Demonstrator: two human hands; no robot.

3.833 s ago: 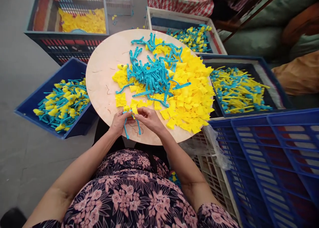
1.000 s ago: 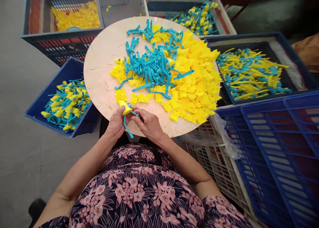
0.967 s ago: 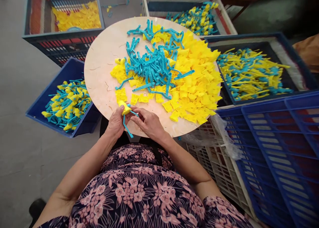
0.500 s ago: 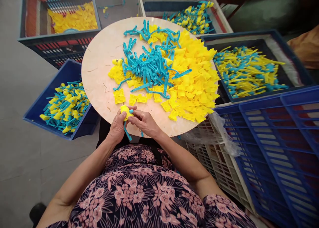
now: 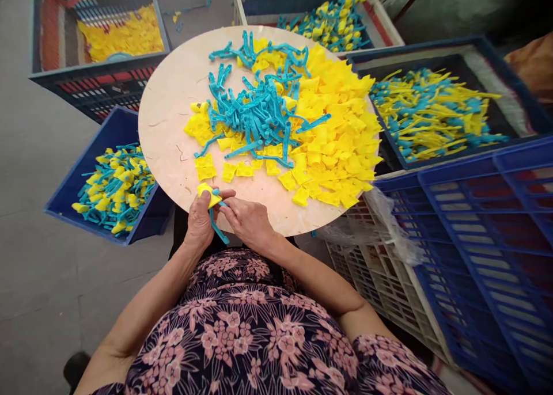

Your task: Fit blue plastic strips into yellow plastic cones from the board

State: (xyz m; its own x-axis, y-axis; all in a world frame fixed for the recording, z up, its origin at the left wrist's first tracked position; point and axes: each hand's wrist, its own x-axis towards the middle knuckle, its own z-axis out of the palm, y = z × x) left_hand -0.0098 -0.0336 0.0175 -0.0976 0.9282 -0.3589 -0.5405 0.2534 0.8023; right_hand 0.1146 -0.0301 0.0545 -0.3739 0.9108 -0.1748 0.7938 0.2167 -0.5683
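Observation:
At the near edge of a round wooden board (image 5: 168,124), my left hand (image 5: 197,221) is closed on a yellow plastic piece (image 5: 209,195) joined to a blue plastic strip (image 5: 215,228) that hangs down between my hands. My right hand (image 5: 245,219) pinches the blue strip just beside the yellow piece. On the board lie a heap of loose yellow pieces (image 5: 337,147) and a tangle of blue strips (image 5: 254,113).
A blue bin (image 5: 73,176) on the left holds joined yellow-and-blue parts. A crate (image 5: 125,32) of yellow pieces stands at the back left. Two more bins of joined parts are at the back (image 5: 328,21) and right (image 5: 432,113). Blue crates (image 5: 484,234) stand at the right.
My hands have stayed at the board's near edge, with the yellow piece now pushed onto the blue strip and turned slightly. The view has shifted a little.

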